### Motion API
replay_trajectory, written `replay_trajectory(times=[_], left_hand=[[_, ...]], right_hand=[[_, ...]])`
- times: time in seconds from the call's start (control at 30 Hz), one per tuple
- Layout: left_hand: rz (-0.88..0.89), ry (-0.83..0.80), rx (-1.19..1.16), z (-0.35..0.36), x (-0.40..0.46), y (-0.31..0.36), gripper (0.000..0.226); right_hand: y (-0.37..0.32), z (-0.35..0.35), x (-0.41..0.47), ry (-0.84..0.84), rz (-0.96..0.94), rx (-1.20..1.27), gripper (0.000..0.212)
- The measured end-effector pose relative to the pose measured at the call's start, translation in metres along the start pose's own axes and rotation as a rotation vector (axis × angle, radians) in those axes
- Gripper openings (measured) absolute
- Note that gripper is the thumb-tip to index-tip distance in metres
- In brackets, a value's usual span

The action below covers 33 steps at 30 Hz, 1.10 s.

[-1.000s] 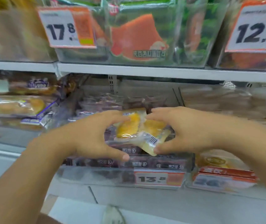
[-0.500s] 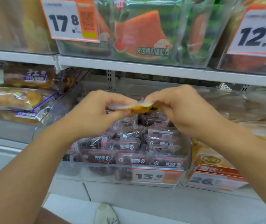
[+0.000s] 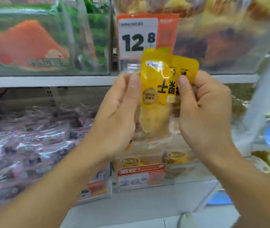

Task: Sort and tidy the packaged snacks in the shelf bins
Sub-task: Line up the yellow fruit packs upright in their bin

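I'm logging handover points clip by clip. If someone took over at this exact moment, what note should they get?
Left hand: grips the left edge of the yellow snack packet.
Right hand: pinches its right side, thumb on the front.
The packet is held upright in the air in front of the 12.8 price tag, in no bin.
Below it sits a bin of yellow-labelled packs; to the left, the bin of dark purple packs.
Done: the packet is in hand.
Left: place it, probably with the yellow-labelled packs, then tidy.
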State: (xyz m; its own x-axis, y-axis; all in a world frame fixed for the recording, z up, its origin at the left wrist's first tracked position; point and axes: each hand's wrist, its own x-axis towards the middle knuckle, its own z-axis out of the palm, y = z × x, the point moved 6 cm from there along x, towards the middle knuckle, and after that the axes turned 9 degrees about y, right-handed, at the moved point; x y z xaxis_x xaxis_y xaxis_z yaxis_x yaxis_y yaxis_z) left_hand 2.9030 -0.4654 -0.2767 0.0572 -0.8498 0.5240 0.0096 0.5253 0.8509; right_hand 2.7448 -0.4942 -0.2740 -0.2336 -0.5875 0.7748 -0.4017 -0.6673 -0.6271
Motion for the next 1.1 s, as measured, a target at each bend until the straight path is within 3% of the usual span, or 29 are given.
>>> replay_trajectory(times=[0.03,0.13,0.3,0.4,0.5,0.6,0.67,0.73,0.83,0.97,1.1], left_hand=[[0.036,-0.058,0.007,0.019,0.005,-0.001,0.017],[0.136,-0.126,0.132,0.057,0.019,-0.009,0.052],[0.084,-0.181,0.127,0.086,0.033,-0.029,0.055],[0.199,-0.140,0.298,0.093,0.043,-0.034,0.056],[0.280,-0.191,0.508,0.106,0.039,-0.040,0.054],[0.290,-0.228,0.542,0.110,0.034,-0.045,0.053],[0.243,-0.201,0.492,0.105,0.035,-0.046,0.048],[0.100,-0.144,0.360,0.096,0.040,-0.049,0.038],[-0.047,-0.101,0.224,0.087,0.043,-0.056,0.034],[-0.073,-0.160,0.232,0.087,0.038,-0.056,0.033],[0.010,-0.084,0.347,0.081,0.039,-0.059,0.025]], right_hand=[[0.002,-0.013,0.005,0.069,-0.012,-0.021,0.029],[0.016,-0.047,0.021,0.139,-0.005,-0.023,0.030],[0.050,-0.091,0.034,0.083,0.079,0.031,0.035],[0.055,-0.106,0.038,-0.020,0.079,0.031,0.007],[0.054,-0.112,0.037,-0.165,-0.019,-0.101,0.029],[0.051,-0.109,0.042,-0.283,-0.159,-0.354,0.027],[0.055,-0.108,0.047,-0.342,-0.125,-0.321,0.022],[0.060,-0.111,0.049,-0.295,-0.029,-0.187,0.018],[0.076,-0.118,0.045,-0.101,0.269,0.137,0.013],[0.091,-0.103,0.023,0.061,0.744,0.483,0.015],[0.090,-0.094,0.016,0.049,0.860,0.517,0.011]])
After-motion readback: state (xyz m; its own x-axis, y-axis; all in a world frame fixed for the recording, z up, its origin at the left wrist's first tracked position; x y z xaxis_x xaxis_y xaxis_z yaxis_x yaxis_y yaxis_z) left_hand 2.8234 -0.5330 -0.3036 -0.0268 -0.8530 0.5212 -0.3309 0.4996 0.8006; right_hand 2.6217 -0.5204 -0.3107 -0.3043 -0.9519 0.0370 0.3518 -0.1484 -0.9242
